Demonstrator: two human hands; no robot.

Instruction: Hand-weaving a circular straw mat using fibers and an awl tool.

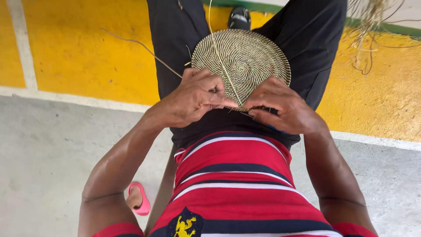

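A round, flat woven disc [242,59] of coiled pale fibre rests on my lap over black trousers. My left hand [193,96] pinches the disc's near edge, fingers closed on the rim and on a thin fibre strand [219,57] that runs up across the disc. My right hand [283,109] grips the near rim just to the right, thumb on top. The two hands almost touch at the edge. Another loose strand [140,46] trails off to the left over the floor.
The floor is yellow paint [79,52] farther out and grey concrete [52,153] closer in, split by a white line. A bundle of loose dry fibres [372,26] lies at the upper right. A pink sandal [139,199] sits at the lower left, a dark shoe [239,17] at the top.
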